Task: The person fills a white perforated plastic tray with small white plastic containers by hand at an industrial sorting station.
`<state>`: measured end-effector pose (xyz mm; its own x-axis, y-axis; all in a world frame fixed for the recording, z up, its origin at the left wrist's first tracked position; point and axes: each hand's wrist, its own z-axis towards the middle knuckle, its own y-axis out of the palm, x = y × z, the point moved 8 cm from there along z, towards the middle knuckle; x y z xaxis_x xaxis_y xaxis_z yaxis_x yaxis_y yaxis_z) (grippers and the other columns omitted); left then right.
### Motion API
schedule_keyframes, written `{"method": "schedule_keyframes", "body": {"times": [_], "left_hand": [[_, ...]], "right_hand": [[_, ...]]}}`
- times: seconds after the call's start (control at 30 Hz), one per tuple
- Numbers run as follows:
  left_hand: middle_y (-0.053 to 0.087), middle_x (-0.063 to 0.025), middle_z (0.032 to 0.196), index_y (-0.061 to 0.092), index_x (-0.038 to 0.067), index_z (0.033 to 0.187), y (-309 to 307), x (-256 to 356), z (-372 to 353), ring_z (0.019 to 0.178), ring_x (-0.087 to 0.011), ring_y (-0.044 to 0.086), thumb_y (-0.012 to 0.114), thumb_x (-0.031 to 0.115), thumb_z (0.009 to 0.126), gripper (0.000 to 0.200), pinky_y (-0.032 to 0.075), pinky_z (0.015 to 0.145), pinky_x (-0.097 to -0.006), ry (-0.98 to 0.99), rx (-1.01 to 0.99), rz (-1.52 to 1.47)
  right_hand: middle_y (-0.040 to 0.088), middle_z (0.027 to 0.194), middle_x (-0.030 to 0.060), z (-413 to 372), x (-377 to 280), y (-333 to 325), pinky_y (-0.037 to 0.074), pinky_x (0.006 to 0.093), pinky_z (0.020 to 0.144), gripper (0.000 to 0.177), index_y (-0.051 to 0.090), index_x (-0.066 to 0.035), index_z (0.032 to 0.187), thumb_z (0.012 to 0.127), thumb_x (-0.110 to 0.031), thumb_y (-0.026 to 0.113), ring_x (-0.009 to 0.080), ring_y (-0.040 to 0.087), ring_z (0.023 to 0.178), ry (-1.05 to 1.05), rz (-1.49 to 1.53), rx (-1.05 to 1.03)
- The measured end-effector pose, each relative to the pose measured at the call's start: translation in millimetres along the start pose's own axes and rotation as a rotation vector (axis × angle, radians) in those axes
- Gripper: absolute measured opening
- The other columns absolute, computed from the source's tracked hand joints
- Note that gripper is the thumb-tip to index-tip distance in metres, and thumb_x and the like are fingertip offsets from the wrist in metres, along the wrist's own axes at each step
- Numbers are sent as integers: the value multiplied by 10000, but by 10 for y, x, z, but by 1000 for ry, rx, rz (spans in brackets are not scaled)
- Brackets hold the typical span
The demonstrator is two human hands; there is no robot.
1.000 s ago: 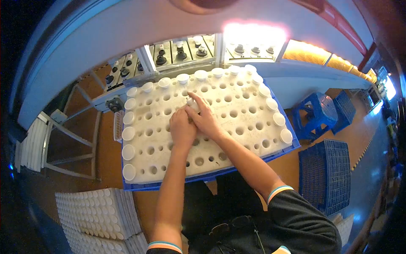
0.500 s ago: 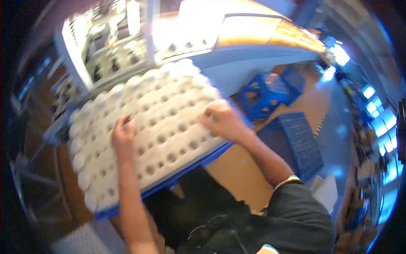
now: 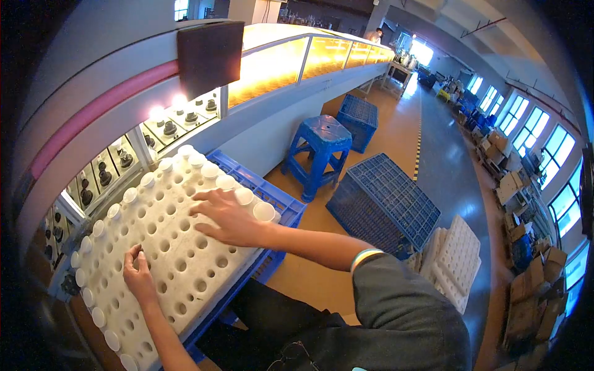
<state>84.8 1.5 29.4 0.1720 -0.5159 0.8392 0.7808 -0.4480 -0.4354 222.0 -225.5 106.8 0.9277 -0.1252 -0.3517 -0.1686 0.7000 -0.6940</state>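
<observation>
A white foam tray (image 3: 164, 245) with rows of round holes lies in front of me. White round cup-like pieces (image 3: 264, 211) stand in the holes along its far, left and right edges. Over the middle of the foam my right hand (image 3: 228, 219) is stretched out with fingers spread, holding nothing. My left hand (image 3: 140, 277) is just above the tray's left-centre part, its thumb and forefinger apart and nothing visible in them. Beneath the foam is a blue plastic crate (image 3: 283, 207).
Behind the tray runs a machine with lit windows showing dark fittings (image 3: 169, 128) and a dark panel (image 3: 210, 60). To the right are a blue stool (image 3: 325, 133), blue crates (image 3: 387, 198) and stacked foam trays (image 3: 455, 256). Boxes (image 3: 532, 278) line the far right.
My view has swung, so the tray now appears lower and further left. The right hand's fingers, curled before, are now spread over the tray. My left hand's pinched fingers have parted.
</observation>
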Motion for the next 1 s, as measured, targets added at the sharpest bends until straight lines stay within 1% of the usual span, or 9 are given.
{"method": "schedule_keyframes", "body": {"times": [0.2, 0.3, 0.37, 0.43, 0.47, 0.57, 0.83, 0.93, 1.0], "left_hand": [[576, -143, 1175, 561, -23, 1176, -52, -291, 56, 1107, -248, 534, 516, 108, 873, 333, 391, 968, -338, 51, 134, -79], [493, -150, 1289, 468, -22, 1286, -122, -652, 133, 1199, -261, 459, 524, 122, 867, 447, 329, 1042, -362, 72, 285, -213], [474, -166, 1323, 447, -12, 1311, -264, -389, 21, 1238, -263, 448, 510, 199, 919, 450, 328, 1052, -370, -5, 343, -85], [467, -183, 1321, 411, 2, 1336, -315, -284, -80, 1233, -274, 454, 496, 181, 928, 453, 343, 1040, -369, -10, 402, -262], [454, -188, 1331, 392, 2, 1347, -321, -248, -71, 1232, -279, 455, 493, 168, 930, 460, 347, 1039, -371, -6, 392, -337], [334, -215, 1414, 303, -4, 1394, -309, -113, -63, 1294, -313, 389, 499, 115, 923, 524, 340, 1052, -396, -14, 347, -340], [294, -223, 1440, 237, 1, 1430, -281, -4, -63, 1320, -339, 342, 487, 179, 941, 578, 322, 1064, -414, 12, 332, -391], [292, -215, 1445, 234, 5, 1435, -268, -68, -50, 1319, -340, 340, 482, 219, 947, 588, 315, 1067, -412, 9, 329, -388], [294, -210, 1447, 237, 9, 1437, -252, -135, -45, 1319, -339, 340, 483, 236, 948, 592, 310, 1069, -411, -1, 328, -376]], "right_hand": [[500, 1255, 125, 529, -164, 929, 382, 411, 940, 352, 545, -112, 1179, 886, -303, 575, 281, 472, 1158, 189, 661, 49], [494, 1283, 69, 672, -122, 1796, 403, 389, 939, 433, 483, -129, 1259, 947, -428, 463, 209, 491, 1150, 641, 1432, -12], [447, 1364, 123, 609, 159, 2599, 359, 405, 1013, 455, 415, -109, 1337, 986, -398, 394, 247, 454, 1231, 732, 1484, -63], [403, 1406, 146, 516, 182, 2538, 330, 398, 1064, 465, 359, -65, 1377, 1005, -344, 356, 269, 365, 1319, 537, 1555, 98], [389, 1415, 156, 522, -4, 2209, 326, 394, 1078, 482, 341, -45, 1385, 1005, -342, 356, 274, 336, 1341, 786, 1859, 186], [324, 1442, 182, 540, -25, 2111, 313, 406, 1101, 538, 284, -45, 1416, 1001, -376, 366, 269, 305, 1355, 820, 1939, 110], [262, 1477, 160, 561, -111, 2069, 298, 435, 1108, 589, 242, -82, 1441, 991, -445, 352, 255, 233, 1387, 782, 1977, 48], [269, 1474, 148, 565, -119, 2089, 316, 450, 1087, 580, 232, -81, 1442, 995, -429, 355, 247, 261, 1368, 766, 1961, 53], [327, 1434, 148, 571, -145, 2067, 403, 409, 999, 508, 334, -93, 1406, 987, -369, 412, 232, 363, 1299, 765, 1786, 69]]}}
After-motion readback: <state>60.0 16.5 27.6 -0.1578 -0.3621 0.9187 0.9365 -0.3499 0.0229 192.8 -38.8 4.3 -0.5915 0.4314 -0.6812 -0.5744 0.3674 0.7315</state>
